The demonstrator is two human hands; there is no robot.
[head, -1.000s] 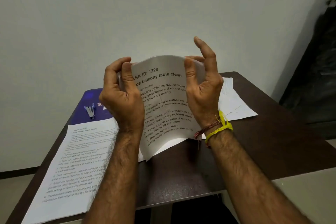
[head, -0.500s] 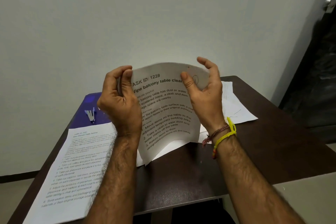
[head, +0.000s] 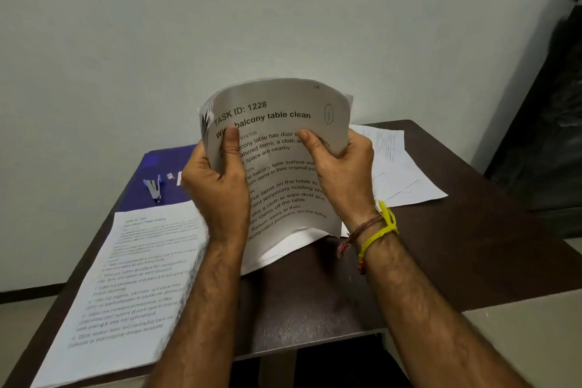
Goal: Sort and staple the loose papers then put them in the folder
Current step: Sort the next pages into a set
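- While I hold it up over the dark table [head: 472,246], the paper stack [head: 280,148] stands roughly upright, long axis running top to bottom, headline edge up toward the wall, printed side facing me.
- Top of the stack bows over in an arch; bottom edge hangs just above the table near its middle.
- Top sheet reads "TASK ID: 1228 ... balcony table clean", with a circled 1 in its upper right corner.
- Sheet edges fan out slightly at the stack's upper left corner, so it is more than one page.
- My left hand [head: 214,189] grips the stack's left edge, thumb pressed flat on the front, the other fingers hidden behind.
- My right hand [head: 343,173] grips the right edge the same way, thumb on the front, fingers curled round the back.
- Stack sits between both hands, hands about level with each other, at mid-height of the page.
- Yellow thread band [head: 382,230] on my right wrist, with a reddish thread beside it.
- Left of the stack: a printed sheet pile [head: 132,287] lying flat on the table, its long axis running away from me.
- Behind that pile, a purple folder [head: 151,179] flat on the table, with a small stapler [head: 153,187] lying on it.
- Right of the stack: more loose sheets [head: 403,173] flat on the table, partly hidden by my right hand.
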